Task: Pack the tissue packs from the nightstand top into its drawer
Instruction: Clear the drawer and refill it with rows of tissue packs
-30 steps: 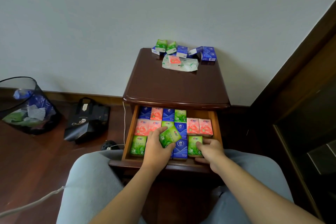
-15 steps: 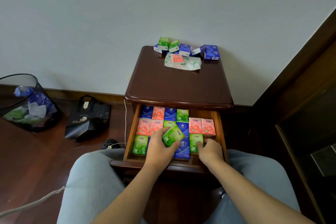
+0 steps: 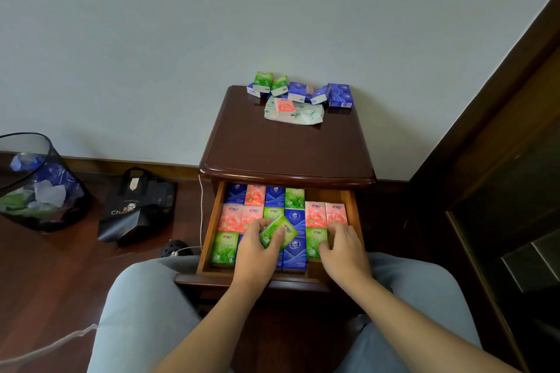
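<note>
Blue pack mostly hidden under left hand.

Black bag on the floor: partial white lettering "Cha…", remainder unreadable. Tissue pack printing: too small to read.

Pale wall, dark wood floor, mesh wastebasket, black bag, perhaps a cabinet at right

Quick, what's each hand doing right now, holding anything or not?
Left hand: grips a tilted green tissue pack over the drawer.
Right hand: fingers rest on a green pack in the drawer; grip cannot be told.
</note>
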`<state>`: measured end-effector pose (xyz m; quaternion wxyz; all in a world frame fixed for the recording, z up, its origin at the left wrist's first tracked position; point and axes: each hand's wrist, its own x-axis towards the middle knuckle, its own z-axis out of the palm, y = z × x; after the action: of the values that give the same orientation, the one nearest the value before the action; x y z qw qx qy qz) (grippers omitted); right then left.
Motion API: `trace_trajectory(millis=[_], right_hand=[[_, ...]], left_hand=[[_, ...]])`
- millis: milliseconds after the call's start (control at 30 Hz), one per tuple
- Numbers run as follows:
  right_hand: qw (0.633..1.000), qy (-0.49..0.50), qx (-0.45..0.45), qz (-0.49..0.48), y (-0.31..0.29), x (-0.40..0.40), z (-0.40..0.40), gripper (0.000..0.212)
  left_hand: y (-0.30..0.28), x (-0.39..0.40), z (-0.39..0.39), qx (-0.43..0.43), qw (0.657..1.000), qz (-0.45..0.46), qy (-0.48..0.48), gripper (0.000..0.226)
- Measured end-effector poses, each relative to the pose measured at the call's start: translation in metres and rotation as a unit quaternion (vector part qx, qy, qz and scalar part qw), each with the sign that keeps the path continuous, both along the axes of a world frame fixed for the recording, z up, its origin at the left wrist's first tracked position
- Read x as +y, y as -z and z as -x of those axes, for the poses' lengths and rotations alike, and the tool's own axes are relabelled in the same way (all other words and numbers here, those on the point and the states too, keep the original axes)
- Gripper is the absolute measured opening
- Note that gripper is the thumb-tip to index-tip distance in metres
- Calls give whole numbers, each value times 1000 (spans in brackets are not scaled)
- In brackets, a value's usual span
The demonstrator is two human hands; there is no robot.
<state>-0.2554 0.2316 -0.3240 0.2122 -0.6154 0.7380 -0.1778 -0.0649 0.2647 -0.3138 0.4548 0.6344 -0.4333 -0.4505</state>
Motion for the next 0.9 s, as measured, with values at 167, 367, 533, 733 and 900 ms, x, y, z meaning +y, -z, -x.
trace_trajectory(millis=[167, 367, 533, 733, 900], right_hand=[[971, -190, -145, 23, -19, 5, 9, 82], [958, -264, -77, 80, -36, 0, 12, 96], [964, -237, 23, 115, -37, -4, 33, 83], [953, -209, 199, 90, -20, -5, 65, 73], [941, -226, 250, 45, -10, -3, 65, 69]], left_hand=[[-7, -11, 8, 65, 997, -36, 1, 26], [-11, -23, 37, 166, 983, -81, 12, 42], [1, -22, 50, 110, 989, -74, 63, 46], [13, -8, 39, -337, 917, 18, 215, 38], [18, -8, 44, -427, 872, 8, 241, 49]])
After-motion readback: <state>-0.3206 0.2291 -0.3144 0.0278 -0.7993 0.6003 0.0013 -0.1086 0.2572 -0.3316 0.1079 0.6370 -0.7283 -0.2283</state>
